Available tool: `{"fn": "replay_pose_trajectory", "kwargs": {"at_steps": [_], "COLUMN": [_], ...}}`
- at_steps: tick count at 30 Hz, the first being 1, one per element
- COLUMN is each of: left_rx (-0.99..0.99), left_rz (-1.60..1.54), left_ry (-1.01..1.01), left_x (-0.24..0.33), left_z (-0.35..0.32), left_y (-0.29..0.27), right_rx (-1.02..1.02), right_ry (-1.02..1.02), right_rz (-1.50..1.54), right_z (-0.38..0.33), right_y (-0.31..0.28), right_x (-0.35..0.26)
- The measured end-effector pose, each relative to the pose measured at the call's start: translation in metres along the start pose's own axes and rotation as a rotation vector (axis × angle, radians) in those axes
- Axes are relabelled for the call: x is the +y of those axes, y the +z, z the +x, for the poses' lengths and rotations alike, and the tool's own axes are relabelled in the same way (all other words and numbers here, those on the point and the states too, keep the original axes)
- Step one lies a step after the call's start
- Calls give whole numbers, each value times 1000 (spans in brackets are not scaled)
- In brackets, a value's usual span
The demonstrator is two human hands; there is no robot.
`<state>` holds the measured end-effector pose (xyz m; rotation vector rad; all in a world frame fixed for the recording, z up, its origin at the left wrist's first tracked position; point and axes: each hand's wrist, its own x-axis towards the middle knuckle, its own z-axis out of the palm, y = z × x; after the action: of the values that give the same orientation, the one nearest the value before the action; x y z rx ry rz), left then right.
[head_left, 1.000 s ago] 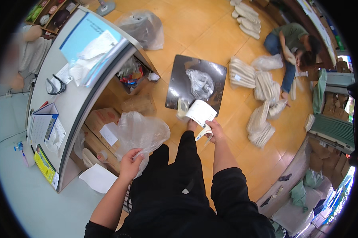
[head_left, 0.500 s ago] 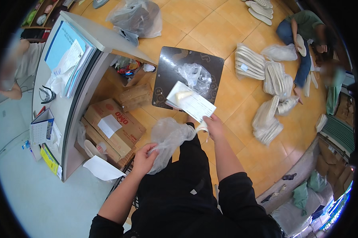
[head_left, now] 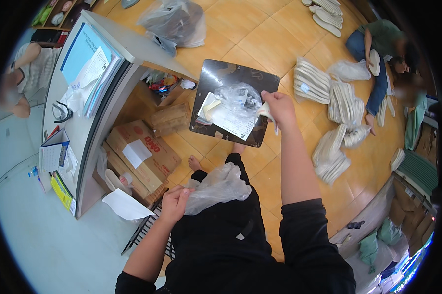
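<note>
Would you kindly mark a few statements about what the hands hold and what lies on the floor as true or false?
1. The left hand grips a clear plastic bag. True.
2. The right hand is empty. False: it holds a small whitish item.
3. A dark tray lies on the floor. True.
4. The tray is bare. False: a paper sheet and crumpled plastic lie on it.

Paper sheet (head_left: 229,121) on floor board (head_left: 230,78), cardboard boxes (head_left: 140,154) left, insole stacks (head_left: 328,98) right
</note>
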<state>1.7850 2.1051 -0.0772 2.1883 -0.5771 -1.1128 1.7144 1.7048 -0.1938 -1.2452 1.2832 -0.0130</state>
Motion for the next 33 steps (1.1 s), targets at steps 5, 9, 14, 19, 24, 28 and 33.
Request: {"fn": "replay_pose_trajectory", "kwargs": {"at_steps": [5, 9, 14, 19, 24, 28, 33], "left_rx": [177, 188, 124, 261, 350, 482, 181], "left_rz": [80, 128, 39, 42, -128, -287, -870], "left_ry": [-52, -16, -68, -274, -238, -5, -66], "left_x": [19, 31, 64, 100, 89, 69, 73], "left_z": [16, 58, 135, 222, 268, 255, 200], "left_y": [12, 27, 68, 109, 131, 133, 93], "right_rx": [-146, -131, -27, 80, 220, 239, 143], "right_ry": [96, -280, -580, -738, -747, -731, -812], "right_rz": [490, 469, -196, -327, -338, -444, -531], "right_z": [-24, -29, -27, -21, -6, -7, -67], "right_y": [3, 16, 44, 60, 52, 46, 51], "right_x": [-26, -48, -45, 0, 30, 30, 4]}}
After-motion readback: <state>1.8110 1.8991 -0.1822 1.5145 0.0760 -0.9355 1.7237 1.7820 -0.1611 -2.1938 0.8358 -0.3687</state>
